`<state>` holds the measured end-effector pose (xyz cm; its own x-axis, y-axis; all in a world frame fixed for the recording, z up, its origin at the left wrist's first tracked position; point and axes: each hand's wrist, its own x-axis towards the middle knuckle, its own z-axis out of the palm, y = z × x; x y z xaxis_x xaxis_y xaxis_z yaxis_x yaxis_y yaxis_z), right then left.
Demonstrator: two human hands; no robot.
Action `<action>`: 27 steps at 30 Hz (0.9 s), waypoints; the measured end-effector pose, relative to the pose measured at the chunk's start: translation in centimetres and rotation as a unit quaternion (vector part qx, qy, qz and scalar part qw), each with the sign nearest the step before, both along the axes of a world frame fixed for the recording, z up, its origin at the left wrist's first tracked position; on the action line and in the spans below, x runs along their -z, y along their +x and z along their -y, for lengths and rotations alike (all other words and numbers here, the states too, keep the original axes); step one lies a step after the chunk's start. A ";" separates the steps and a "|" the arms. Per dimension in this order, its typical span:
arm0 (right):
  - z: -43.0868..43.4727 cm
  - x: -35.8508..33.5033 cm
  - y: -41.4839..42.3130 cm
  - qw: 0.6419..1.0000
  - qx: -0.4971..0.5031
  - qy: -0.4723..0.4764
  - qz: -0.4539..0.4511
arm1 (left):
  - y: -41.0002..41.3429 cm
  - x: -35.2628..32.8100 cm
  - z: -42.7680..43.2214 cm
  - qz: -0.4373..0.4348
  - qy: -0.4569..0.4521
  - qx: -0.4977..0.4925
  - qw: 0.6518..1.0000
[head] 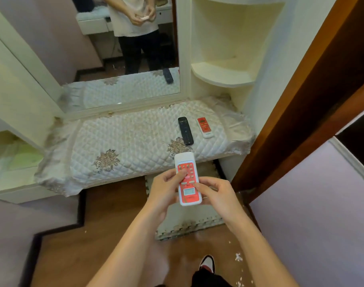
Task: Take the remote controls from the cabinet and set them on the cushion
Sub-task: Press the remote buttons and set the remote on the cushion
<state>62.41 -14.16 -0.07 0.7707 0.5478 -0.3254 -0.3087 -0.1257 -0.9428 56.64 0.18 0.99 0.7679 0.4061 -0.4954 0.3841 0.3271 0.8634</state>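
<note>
Head view
Held remote (188,181): red-and-white, display end toward person, far end at cushion's near edge, held in both hands in mid-air.
Left hand (166,189): grips remote's left side; thumb pressed on button face, other fingers curled underneath.
Right hand (216,193): fingers curled, pinching remote's right edge next to display.
Cushion (125,141): quilted cream w/ floral patches, spread over bench below mirror (114,48).
Black remote (185,130): flat on cushion, right part.
Small red remote (205,127): flat on cushion, just right of black one, not touching.
Corner shelf (220,73): cream, right of mirror.
Floor mat (189,220): foam, on wood floor below hands.
</note>
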 end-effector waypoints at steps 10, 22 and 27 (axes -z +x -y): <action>-4.5 1.3 7.7 0.997 -0.058 -0.005 -0.045 | 4.8 1.0 -3.7 -0.012 -0.011 -0.065 0.998; -13.4 3.8 9.9 0.992 -0.099 -0.026 -0.068 | 5.8 4.4 -12.3 -0.017 -0.036 -0.124 0.991; -17.3 5.3 11.5 0.993 -0.089 -0.054 -0.056 | 8.0 6.7 -16.6 -0.024 -0.049 -0.117 0.992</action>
<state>73.90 3.17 -5.37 0.6211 0.6286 -0.4680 -0.3743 -0.2866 -0.8819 64.67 16.78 -5.74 0.6326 0.5189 -0.5749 0.3273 0.4936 0.8057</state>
